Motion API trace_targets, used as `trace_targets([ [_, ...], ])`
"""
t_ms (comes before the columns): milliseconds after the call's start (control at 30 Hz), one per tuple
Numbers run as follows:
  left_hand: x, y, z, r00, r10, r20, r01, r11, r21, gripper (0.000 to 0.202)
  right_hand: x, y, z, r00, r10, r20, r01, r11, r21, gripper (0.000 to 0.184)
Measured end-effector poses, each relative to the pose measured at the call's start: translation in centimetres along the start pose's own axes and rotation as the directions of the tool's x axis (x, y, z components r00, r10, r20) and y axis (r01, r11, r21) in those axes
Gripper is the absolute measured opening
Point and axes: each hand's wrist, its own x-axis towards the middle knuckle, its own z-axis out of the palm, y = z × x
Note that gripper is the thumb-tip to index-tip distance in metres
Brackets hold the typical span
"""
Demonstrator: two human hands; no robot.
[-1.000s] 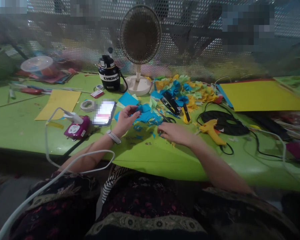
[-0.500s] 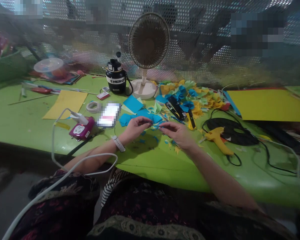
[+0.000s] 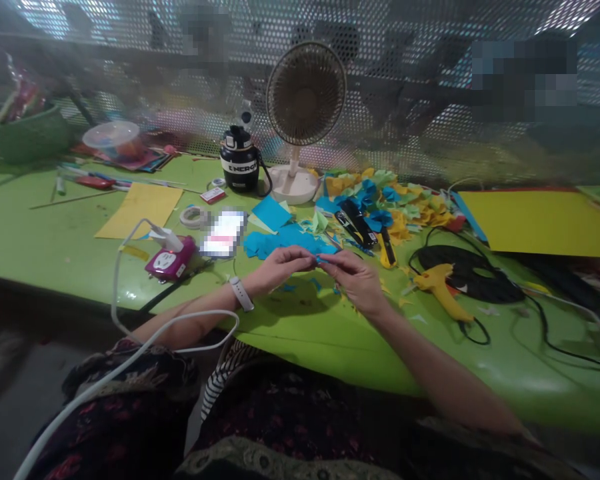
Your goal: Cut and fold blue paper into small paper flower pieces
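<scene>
A small piece of blue paper (image 3: pixel 320 259) shows between the fingertips of both hands, above the green table. My left hand (image 3: pixel 286 267), with a white watch at its wrist, pinches it from the left. From the right, my right hand (image 3: pixel 356 277) pinches the same bit with thumb and forefinger. Most of the piece is hidden by the fingers. Just beyond the hands lie blue paper cutouts (image 3: pixel 280 243) and a square blue sheet (image 3: pixel 271 213). A black stapler (image 3: pixel 356 223) and a yellow cutter knife (image 3: pixel 387 250) rest behind my right hand.
Crumpled paper pieces (image 3: pixel 400 197) heap up near the fan (image 3: pixel 295 187). A yellow glue gun (image 3: pixel 443 290) lies at right. To the left are a phone (image 3: pixel 224 235), a tape roll (image 3: pixel 193 217), a purple power socket (image 3: pixel 170 260) and a white cable (image 3: pixel 130 360) crossing my left arm.
My hands have come together, so their fingertips now meet at the blue paper piece. The whole view has shifted slightly.
</scene>
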Motion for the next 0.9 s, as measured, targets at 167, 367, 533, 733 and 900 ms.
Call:
trace_targets([
  [167, -0.05, 0.07, -0.02, 0.998, 0.05, 0.033, -0.052, 0.997, 0.057, 0.02, -0.08, -0.13, 0.09, 1.0, -0.019, -0.007, 0.019, 1.0, -0.008, 0.023],
  [367, -0.03, 0.12, 0.04, 0.987, 0.16, 0.024, -0.162, 0.976, 0.148, 0.018, -0.19, 0.02, 0.11, 0.999, -0.038, 0.002, 0.038, 0.998, 0.047, 0.02],
  [533, 0.05, -0.06, -0.29, 0.984, 0.172, 0.053, -0.179, 0.945, 0.275, 0.026, -0.24, 0.22, 0.18, 0.995, -0.1, 0.0, 0.1, 0.993, 0.065, 0.018],
  [733, 0.28, -0.6, -0.65, 0.964, 0.252, 0.083, -0.265, 0.905, 0.332, 0.025, -0.27, 0.17, 0.12, 0.996, -0.088, 0.0, 0.088, 0.996, 0.026, 0.021],
  [900, 0.36, -0.63, -0.8, 0.904, 0.415, 0.099, -0.413, 0.791, 0.452, 0.02, -0.41, 0.02, 0.06, 0.999, 0.038, 0.003, -0.038, 0.994, 0.102, 0.039],
])
